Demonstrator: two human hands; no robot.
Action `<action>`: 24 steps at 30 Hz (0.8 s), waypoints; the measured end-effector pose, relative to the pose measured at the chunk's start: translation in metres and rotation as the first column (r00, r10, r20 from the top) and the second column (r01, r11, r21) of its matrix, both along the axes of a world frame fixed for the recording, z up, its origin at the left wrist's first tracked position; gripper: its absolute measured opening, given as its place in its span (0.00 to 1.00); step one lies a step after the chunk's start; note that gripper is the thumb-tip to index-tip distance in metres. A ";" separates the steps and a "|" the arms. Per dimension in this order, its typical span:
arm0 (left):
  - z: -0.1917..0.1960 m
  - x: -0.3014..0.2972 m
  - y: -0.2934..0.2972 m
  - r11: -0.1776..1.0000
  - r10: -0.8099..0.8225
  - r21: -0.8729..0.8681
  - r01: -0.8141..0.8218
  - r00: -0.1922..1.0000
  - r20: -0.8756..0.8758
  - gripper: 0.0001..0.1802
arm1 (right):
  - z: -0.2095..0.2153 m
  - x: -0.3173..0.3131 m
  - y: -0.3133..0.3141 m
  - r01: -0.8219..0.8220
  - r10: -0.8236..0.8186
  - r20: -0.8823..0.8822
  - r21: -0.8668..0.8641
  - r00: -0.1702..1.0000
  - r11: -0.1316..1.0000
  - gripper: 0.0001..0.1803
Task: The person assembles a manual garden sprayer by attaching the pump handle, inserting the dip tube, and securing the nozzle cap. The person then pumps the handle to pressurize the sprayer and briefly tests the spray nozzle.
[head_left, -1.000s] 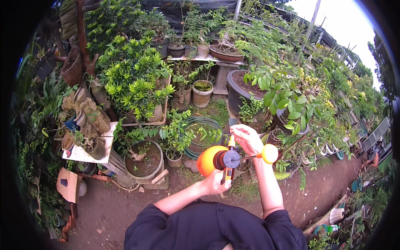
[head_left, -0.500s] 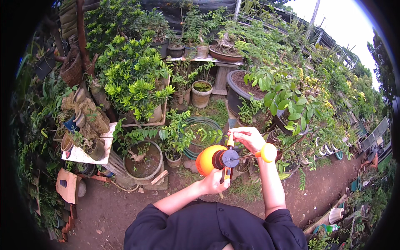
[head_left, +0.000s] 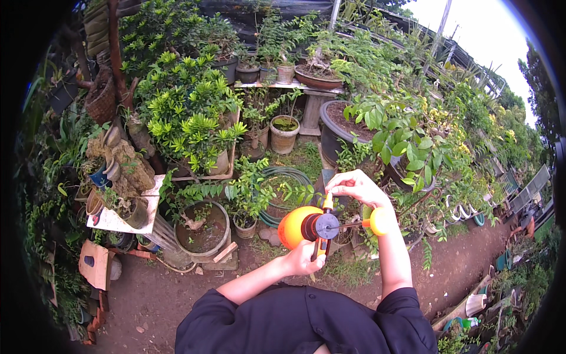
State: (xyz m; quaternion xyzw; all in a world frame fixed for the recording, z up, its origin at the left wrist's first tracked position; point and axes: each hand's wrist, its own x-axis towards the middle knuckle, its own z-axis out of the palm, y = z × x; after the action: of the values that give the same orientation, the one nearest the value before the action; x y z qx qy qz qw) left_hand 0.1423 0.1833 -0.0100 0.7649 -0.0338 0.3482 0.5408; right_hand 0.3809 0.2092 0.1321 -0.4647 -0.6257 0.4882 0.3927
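My left hand (head_left: pixel 302 259) is wrapped round the handle of a pump sprayer (head_left: pixel 291 228), held tilted in front of my chest. The sprayer has an orange bottle, a black collar and top, and a pump rod ending in a round yellow knob (head_left: pixel 382 221) beside my right wrist. Its yellow nozzle (head_left: pixel 328 202) points away from me. My right hand (head_left: pixel 358 187) reaches past the knob, thumb and fingertips pinched together at the nozzle's tip. The fingertips cover the very end of the nozzle.
Beyond the sprayer lie a coiled green hose (head_left: pixel 272 221) and a large dark pot (head_left: pixel 333 138). A round basin of soil (head_left: pixel 227 236) and a white-topped stand (head_left: pixel 154 200) are at left. Leafy branches (head_left: pixel 407 138) overhang at right. Brown dirt path (head_left: pixel 156 295) runs underfoot.
My right hand has turned a little at the nozzle, its wrist and forearm shifting slightly right and its fingers changing pose. The sprayer and my left hand stay almost in place.
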 end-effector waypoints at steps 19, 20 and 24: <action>0.006 -0.003 -0.006 0.998 0.024 -0.058 -0.024 1.000 -0.003 0.14 | 0.003 0.003 0.007 -0.140 0.141 0.010 -0.023 0.990 0.990 0.11; 0.005 -0.003 -0.006 0.999 0.030 -0.016 -0.029 0.999 0.017 0.14 | 0.003 0.005 0.008 -0.152 0.153 0.036 -0.038 0.988 0.988 0.11; 0.001 -0.002 -0.009 0.993 0.000 -0.120 0.000 1.000 0.001 0.16 | 0.000 0.005 0.019 -0.104 0.127 0.158 -0.143 0.979 0.984 0.11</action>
State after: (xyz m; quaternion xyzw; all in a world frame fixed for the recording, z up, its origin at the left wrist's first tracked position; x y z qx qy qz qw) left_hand 0.1405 0.1744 -0.0088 0.7310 -0.0129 0.3498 0.5858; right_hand 0.3862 0.2279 0.1322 -0.4920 -0.6480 0.5107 0.2779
